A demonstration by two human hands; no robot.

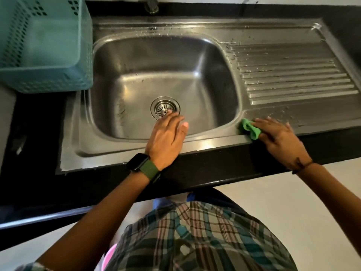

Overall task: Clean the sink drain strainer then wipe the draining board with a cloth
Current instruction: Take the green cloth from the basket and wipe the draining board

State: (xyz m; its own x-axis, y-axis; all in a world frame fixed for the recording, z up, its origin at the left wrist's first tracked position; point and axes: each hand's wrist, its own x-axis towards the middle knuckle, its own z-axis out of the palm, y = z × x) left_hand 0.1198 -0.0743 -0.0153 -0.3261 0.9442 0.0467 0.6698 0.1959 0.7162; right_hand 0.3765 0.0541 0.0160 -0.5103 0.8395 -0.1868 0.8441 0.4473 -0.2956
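A round metal drain strainer (pixel 163 108) sits in the bottom of the steel sink (pixel 136 61). My left hand (pixel 166 139) reaches over the sink's front rim, fingers spread and empty, its fingertips at the strainer's near edge. A crumpled green cloth (pixel 249 129) lies on the near left corner of the ribbed draining board (pixel 293 79). My right hand (pixel 277 137) presses down on the cloth, covering its right part. Water droplets dot the board's ribs and its flat front strip.
A teal perforated plastic basket (pixel 43 45) stands on the black counter (pixel 195 169) left of the sink. The tap base (pixel 152 4) is at the back rim. A smartwatch with a green strap is on my left wrist.
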